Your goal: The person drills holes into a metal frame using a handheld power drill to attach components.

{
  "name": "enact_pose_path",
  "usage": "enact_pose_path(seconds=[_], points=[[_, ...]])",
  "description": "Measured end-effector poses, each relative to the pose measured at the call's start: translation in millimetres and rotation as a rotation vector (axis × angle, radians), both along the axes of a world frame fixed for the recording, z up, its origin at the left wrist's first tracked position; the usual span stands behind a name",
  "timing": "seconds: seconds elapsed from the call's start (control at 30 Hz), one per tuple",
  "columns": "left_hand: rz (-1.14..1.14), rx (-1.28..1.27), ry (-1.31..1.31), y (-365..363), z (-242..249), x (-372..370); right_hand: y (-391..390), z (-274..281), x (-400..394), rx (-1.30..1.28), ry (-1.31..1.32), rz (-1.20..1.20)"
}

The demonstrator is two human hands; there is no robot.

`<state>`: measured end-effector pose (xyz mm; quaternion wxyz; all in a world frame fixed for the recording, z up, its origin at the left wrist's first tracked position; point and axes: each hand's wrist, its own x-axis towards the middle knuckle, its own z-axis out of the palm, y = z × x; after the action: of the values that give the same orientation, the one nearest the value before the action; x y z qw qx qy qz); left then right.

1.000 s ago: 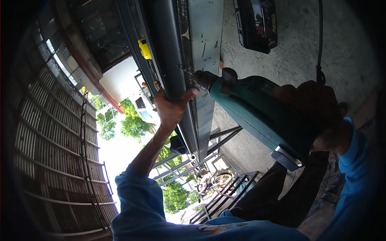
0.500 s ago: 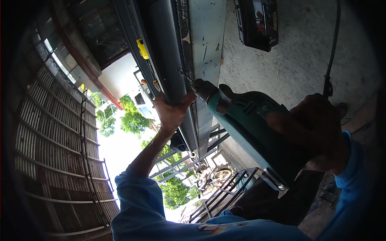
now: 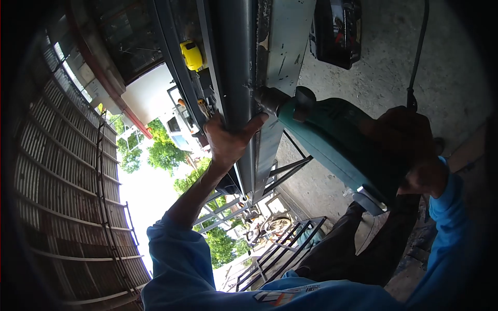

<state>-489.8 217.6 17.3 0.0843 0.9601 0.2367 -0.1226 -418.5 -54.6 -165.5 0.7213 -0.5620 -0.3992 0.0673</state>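
My one teal-green electric drill (image 3: 337, 142) lies level in my right hand (image 3: 402, 140), which is closed around its rear grip, the dark chuck (image 3: 270, 99) pressed against the side of the long grey steel channel (image 3: 236, 78). The bit itself is hidden where the chuck meets the metal. My left hand (image 3: 225, 141) clamps that same channel from below, thumb hooked up against its face just beside the chuck. One black power cord (image 3: 417, 57) runs up from behind my right hand. Beside the channel stands a flat grey metal plate (image 3: 282, 62), scratched and paint-chipped. One yellow tape measure (image 3: 191, 55) sits on the dark frame to the left of the channel. One black tool case (image 3: 337, 31) lies open on the concrete floor (image 3: 384, 67); I cannot make out its contents. Both my sleeves (image 3: 179, 264) are blue.
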Motion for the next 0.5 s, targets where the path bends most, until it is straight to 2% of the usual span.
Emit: enact_pose_path(seconds=[0.1,0.2,0.27,0.33,0.47,0.5], points=[[-0.082,-0.032,-0.085,-5.5,-2.0,4.2,1.5,-12.3,18.4,0.004,-0.045,0.046],[-0.004,-0.055,-0.018,-2.9,0.5,0.7,0.0,-23.4,19.3,-0.093,-0.121,0.097],[-0.031,-0.042,-0.023,-0.4,-1.7,2.8,2.4,-24.4,16.9,-0.102,-0.099,0.111],[-0.010,-0.018,-0.010,-0.3,-0.8,2.2,9.4,-21.4,15.1,-0.007,-0.102,-0.003],[-0.013,-0.002,-0.027,-5.7,-1.0,0.7,0.8,-1.6,0.2,-0.063,-0.101,0.018],[-0.017,0.013,-0.025,-7.0,0.3,0.5,2.4,4.7,-12.9,-0.045,-0.052,-0.041]])
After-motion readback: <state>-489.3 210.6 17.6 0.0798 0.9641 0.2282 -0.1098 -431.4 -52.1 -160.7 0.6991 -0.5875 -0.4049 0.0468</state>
